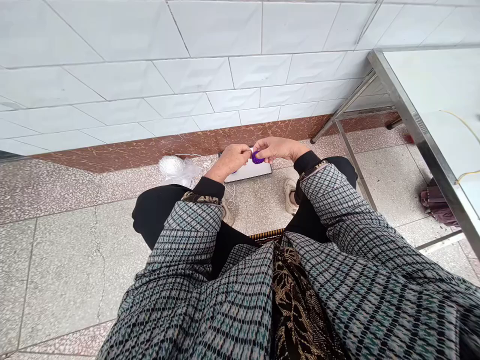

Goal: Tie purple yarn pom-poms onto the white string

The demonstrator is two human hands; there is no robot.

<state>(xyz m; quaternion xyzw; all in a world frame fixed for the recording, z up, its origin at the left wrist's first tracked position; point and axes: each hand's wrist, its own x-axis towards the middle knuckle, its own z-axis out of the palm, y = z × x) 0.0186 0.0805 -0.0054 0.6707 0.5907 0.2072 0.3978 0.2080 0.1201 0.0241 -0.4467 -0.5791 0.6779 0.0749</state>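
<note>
A small round bundle of purple yarn (pixel 257 158) sits in the fingers of my right hand (pixel 280 148), which are closed round it. Just to its left, my left hand (pixel 233 160) is pinched shut with its fingertips close to the purple yarn. What lies in that pinch is too small to make out. Both hands are held out in front of my knees, above a flat white board (pixel 251 172) with a dark edge on the floor. A bit of purple shows under my left hand.
White yarn (pixel 172 166) in a clear plastic bag lies on the floor at left, and white cord (pixel 231 196) trails near my shoe. A metal-framed table (pixel 416 115) stands at right, with dark reddish cloth (pixel 437 205) beneath. A tiled wall (pixel 225 30) rises ahead.
</note>
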